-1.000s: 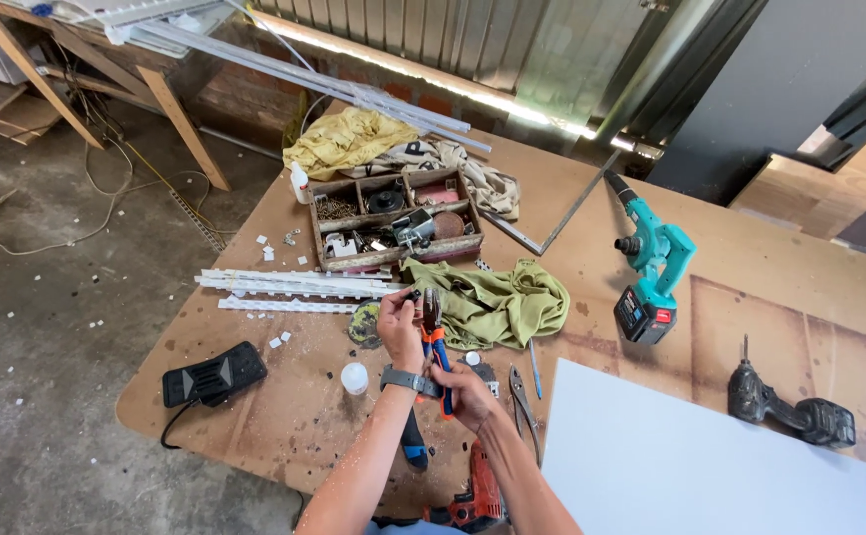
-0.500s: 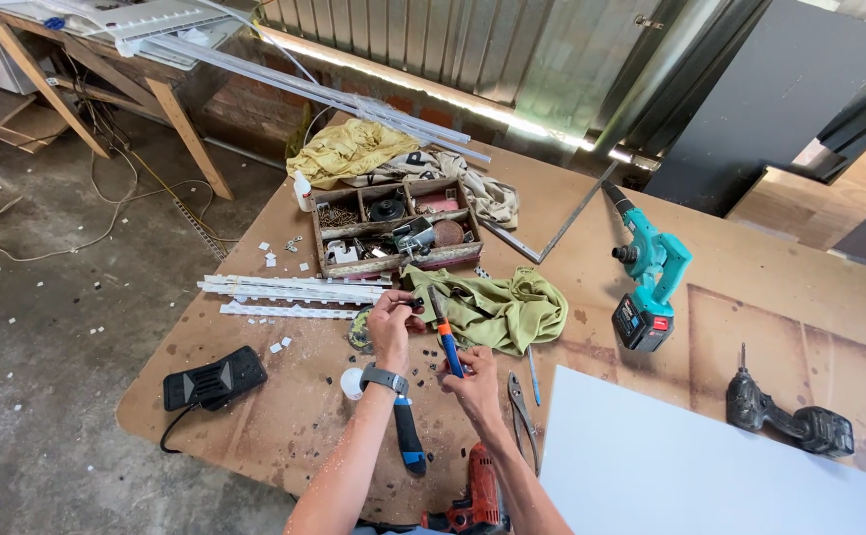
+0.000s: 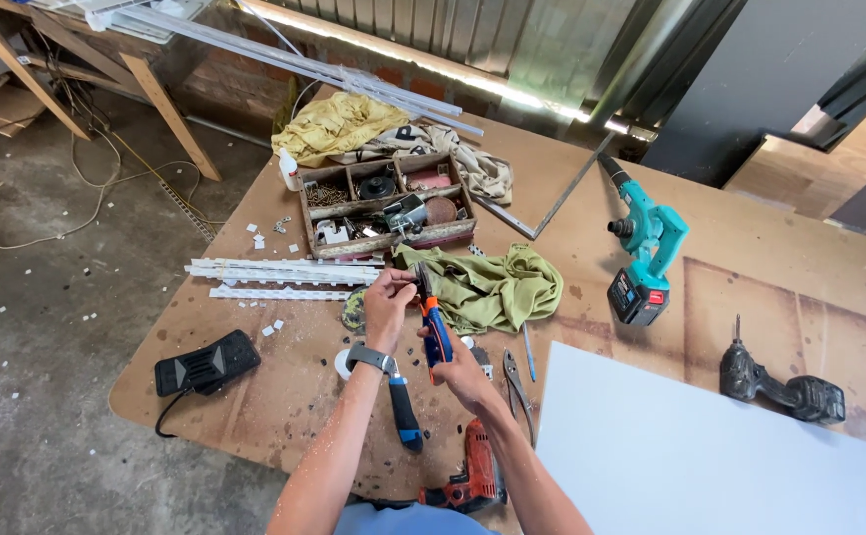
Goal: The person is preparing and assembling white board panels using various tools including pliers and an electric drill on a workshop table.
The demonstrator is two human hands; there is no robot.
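Note:
My right hand (image 3: 459, 369) grips the orange and blue handles of a cutter (image 3: 434, 325), held upright above the table. My left hand (image 3: 387, 304), with a watch on its wrist, pinches something small at the cutter's jaws; what it is I cannot make out. Both hands hover just in front of a crumpled green cloth (image 3: 497, 285). Under my left forearm a tool with a blue and black handle (image 3: 403, 408) lies on the wooden table (image 3: 284, 396).
A wooden box of parts (image 3: 383, 203) and white perforated strips (image 3: 279, 273) lie beyond my hands. A teal blower (image 3: 643, 248), a black drill (image 3: 784, 388), a white board (image 3: 710, 456), a red drill (image 3: 472, 478), loose pliers (image 3: 515, 381) and a black pedal (image 3: 205, 363) surround them.
Both hands stay together at the cutter, with only small shifts of the fingers and the tool. The view has drifted slightly.

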